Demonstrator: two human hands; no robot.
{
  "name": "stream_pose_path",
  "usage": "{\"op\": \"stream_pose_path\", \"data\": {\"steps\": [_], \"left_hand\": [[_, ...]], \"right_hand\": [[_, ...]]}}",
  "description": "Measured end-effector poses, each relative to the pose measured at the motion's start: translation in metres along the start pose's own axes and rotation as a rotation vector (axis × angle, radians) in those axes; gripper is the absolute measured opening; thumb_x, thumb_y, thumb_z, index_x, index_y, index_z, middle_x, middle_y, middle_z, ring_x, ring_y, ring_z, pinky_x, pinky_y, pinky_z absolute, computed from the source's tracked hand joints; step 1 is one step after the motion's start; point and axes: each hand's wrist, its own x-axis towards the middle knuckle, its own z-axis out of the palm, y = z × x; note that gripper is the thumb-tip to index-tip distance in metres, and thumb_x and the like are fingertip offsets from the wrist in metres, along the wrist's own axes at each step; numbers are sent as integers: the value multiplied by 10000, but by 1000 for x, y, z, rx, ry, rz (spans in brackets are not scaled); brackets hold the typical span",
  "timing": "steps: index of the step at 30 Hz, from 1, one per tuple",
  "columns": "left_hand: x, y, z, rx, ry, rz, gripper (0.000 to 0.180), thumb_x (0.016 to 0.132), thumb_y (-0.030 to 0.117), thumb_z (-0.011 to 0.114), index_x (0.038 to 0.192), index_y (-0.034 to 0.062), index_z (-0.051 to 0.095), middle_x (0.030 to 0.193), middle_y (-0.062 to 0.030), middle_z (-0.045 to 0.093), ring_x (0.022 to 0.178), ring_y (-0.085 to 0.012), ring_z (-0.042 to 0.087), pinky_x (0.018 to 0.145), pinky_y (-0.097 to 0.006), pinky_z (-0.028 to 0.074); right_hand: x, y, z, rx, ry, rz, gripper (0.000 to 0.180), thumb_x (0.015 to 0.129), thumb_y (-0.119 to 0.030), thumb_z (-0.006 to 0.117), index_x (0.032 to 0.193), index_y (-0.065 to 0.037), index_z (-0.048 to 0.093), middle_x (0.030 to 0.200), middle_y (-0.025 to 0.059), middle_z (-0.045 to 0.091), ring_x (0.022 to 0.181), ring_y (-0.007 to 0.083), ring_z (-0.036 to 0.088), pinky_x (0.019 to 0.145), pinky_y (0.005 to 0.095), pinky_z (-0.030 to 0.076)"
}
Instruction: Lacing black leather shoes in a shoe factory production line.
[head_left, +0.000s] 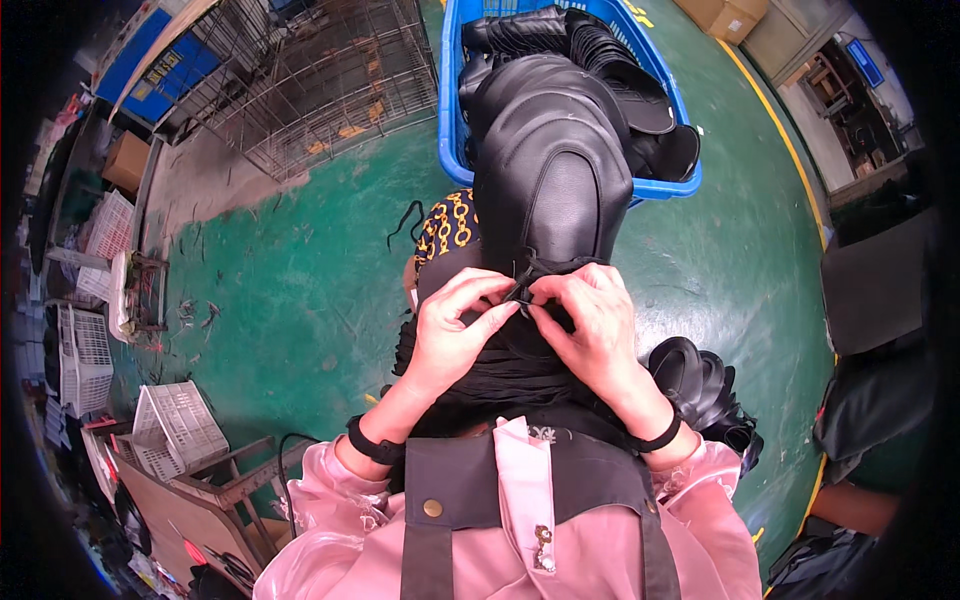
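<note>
Left hand (pixel 453 328) and right hand (pixel 598 325), thumb near forefinger, at black cord (pixel 522 284).

Factory workshop: green painted floor (pixel 300 290) with yellow lane line (pixel 786 130), batch-stacked black leather-look pieces (pixel 560 170), blue plastic crate (pixel 450 95), wire mesh cage (pixel 335 85), white plastic baskets (pixel 185 428) at left, cardboard box (pixel 735 18) top right.

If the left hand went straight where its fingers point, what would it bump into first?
Probably the black cord between the two hands; just past it, the left hand would meet the right hand. Depth is hard to judge here.
</note>
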Motion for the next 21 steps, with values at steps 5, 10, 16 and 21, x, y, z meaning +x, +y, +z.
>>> {"op": "stream_pose_path", "data": {"steps": [5, 10, 16, 21], "left_hand": [[-1, 4, 0, 49, 7, 67, 241, 828, -34, 697, 1066, -33, 657, 1046, -84, 614, 877, -121, 603, 734, -237, 530], [0, 11, -1, 167, -13, 131, 272, 800, -28, 713, 1066, -34, 657, 1044, -117, 628, 835, -155, 627, 726, -255, 536], [2, 13, -7, 264, -8, 254, 109, 804, -2, 708, 900, -16, 658, 857, -115, 665, 763, -244, 665, 676, -316, 528], [-3, 7, -21, 260, -23, 96, 60, 820, -43, 662, 876, -22, 653, 841, -77, 654, 726, -154, 638, 644, -266, 508]], "right_hand": [[0, -2, 2, 29, 8, 45, 242, 702, -43, 750, 888, -107, 609, 771, -19, 615, 718, 188, 570, 726, 346, 422], [0, 0, 6, 22, 15, 64, 257, 682, -32, 770, 865, -107, 606, 761, -20, 606, 699, 180, 564, 710, 334, 420], [1, -2, 5, 43, 23, 6, 281, 666, -33, 794, 875, -89, 616, 821, 11, 636, 751, 200, 601, 725, 339, 447], [-7, 5, -8, 81, 13, 8, 318, 646, -39, 804, 906, -70, 625, 903, 52, 666, 846, 260, 632, 778, 365, 481]]}}
